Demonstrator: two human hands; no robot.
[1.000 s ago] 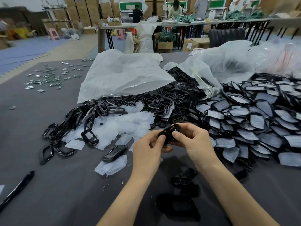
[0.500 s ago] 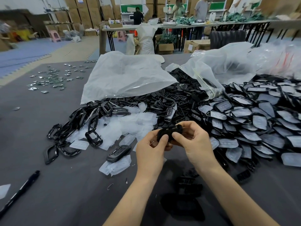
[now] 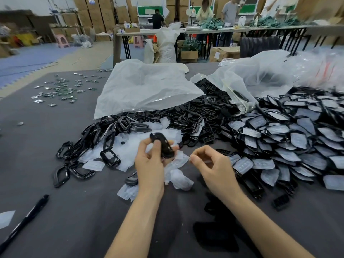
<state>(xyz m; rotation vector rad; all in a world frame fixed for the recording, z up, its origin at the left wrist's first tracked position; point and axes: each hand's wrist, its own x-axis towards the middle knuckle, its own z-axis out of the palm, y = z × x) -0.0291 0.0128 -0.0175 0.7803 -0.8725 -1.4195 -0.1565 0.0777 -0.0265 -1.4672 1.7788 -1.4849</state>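
Two hands are up over the grey table (image 3: 55, 198), with one part in play. My left hand (image 3: 149, 162) grips the black fob shell (image 3: 164, 147), thumb across its near face and fingers curled behind. The shell is lifted clear of the table and tilted towards the camera. I read that as holding it where the face can be checked or worked on.

The shell sits above the loose clear pads (image 3: 130, 148), just beside the tangle of black frames (image 3: 89, 144). My right hand (image 3: 214, 164) hangs just right of the shell, not touching it. Its fingers are curled in, with thumb and index tips nearly meeting. Something thin and clear may be pinched there, but I cannot tell.

My judgement is a peel or fit step on the shell, with the right hand doing the fine work and the left acting as clamp.

Stock looks sorted by kind so each sort is one reach away:
- film-covered shells (image 3: 288, 138) heaped on the right
- black inserts (image 3: 201, 116) spilling out by the plastic bag (image 3: 145, 90) behind
- small circuit boards (image 3: 61, 90) spread far left, well apart

A pen (image 3: 24, 220) lies near the left edge, untouched. The risk is that anything thin and clear gets lost among the pads.
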